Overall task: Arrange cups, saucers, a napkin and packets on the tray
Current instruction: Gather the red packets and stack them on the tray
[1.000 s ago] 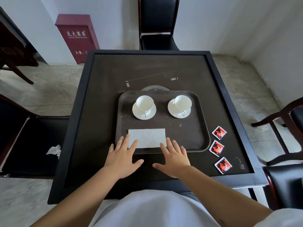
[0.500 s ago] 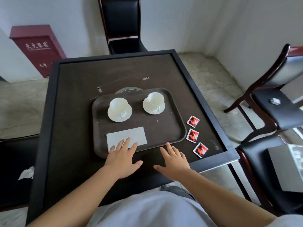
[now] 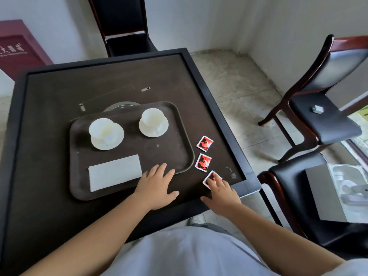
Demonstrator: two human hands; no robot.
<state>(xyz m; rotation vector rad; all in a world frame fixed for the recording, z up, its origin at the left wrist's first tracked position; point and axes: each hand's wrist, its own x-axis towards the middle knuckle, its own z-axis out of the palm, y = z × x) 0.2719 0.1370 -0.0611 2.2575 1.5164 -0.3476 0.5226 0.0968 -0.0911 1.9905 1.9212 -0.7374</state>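
A dark brown tray [image 3: 179,140] lies on the dark table [image 3: 51,92]. On it stand two white cups on saucers, one at the left [image 3: 103,132] and one at the right [image 3: 152,121], with a white napkin [image 3: 114,172] flat near the tray's front. Three red packets lie on the table to the tray's right: the far one [image 3: 205,143], the middle one [image 3: 203,162] and the near one [image 3: 211,177]. My left hand [image 3: 157,186] rests flat over the tray's front right rim, fingers spread. My right hand [image 3: 221,193] has its fingertips on the near packet, partly covering it.
Black-seated wooden chairs stand at the right [image 3: 322,116], near right [image 3: 288,188] and far side [image 3: 127,42]. A grey box [image 3: 338,194] sits on the near right chair. A red cabinet [image 3: 18,50] is against the wall at left. The table's raised edge [image 3: 239,148] runs close to the packets.
My right hand has moved right, from the table in front of the tray onto the near packet. My left hand has left the napkin. The view has swung to the right.
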